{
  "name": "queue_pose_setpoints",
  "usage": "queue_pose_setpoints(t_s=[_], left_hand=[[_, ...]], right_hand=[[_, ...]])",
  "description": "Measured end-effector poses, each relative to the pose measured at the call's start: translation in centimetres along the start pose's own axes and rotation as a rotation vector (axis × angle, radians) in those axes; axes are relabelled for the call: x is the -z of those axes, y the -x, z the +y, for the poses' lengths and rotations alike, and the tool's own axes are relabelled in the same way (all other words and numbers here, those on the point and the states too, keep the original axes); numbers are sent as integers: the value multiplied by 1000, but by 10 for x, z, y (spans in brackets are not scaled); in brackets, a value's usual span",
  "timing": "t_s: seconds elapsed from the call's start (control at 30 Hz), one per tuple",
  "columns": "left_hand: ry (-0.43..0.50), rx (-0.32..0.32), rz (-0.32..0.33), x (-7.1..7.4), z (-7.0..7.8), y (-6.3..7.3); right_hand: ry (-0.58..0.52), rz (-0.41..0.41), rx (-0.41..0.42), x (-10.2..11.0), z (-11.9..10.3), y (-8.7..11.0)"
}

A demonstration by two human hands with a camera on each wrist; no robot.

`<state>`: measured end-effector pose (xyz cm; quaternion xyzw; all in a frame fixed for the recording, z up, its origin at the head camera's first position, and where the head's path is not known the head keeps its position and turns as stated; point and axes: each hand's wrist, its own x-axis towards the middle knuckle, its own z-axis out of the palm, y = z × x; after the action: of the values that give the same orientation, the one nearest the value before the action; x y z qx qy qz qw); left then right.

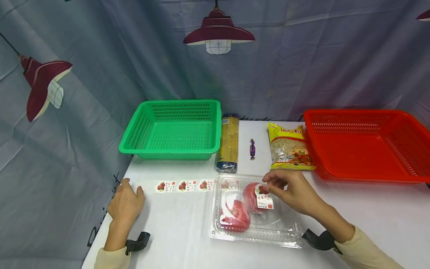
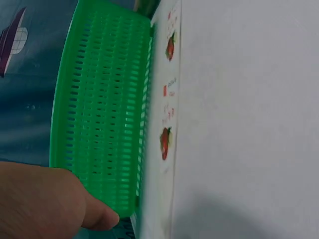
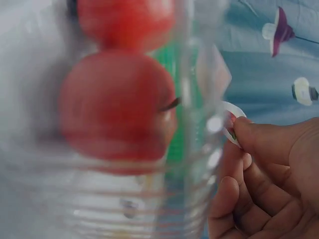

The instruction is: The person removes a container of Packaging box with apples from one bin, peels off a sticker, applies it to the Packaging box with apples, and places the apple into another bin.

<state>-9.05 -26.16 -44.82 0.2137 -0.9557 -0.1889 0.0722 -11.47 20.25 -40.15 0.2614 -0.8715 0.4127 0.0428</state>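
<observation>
A clear plastic clamshell box (image 1: 255,236) with two round red fruits (image 1: 237,221) inside lies closed on the white table. Over its lid, my right hand (image 1: 293,190) pinches a printed sticker (image 1: 265,201) between thumb and index finger; the sticker's edge (image 3: 231,130) also shows in the right wrist view. A strip of the same fruit stickers (image 1: 186,186) runs left from the box, its right end overlapped by the box. My left hand (image 1: 125,201) rests at the strip's left end, near the table's left edge, with thumb spread and fingers relaxed.
A green basket (image 1: 169,151) stands at the back left, a red basket (image 1: 367,175) at the back right. Between them lie a pack of yellow noodles (image 1: 228,144), a purple-wrapped candy (image 1: 252,149) and a yellow food bag (image 1: 290,147). A grey curtain (image 1: 268,74) hangs behind.
</observation>
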Motion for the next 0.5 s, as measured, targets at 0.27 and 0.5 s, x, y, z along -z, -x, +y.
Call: queue_pose_setpoints(t_s=[0.27,0.5], left_hand=[[45,-76,16,3,18,9],[91,-195,-28,17,44,26]], right_hand=[[43,-13,8,-3,4,0],[67,-25,4,-5,6,0]])
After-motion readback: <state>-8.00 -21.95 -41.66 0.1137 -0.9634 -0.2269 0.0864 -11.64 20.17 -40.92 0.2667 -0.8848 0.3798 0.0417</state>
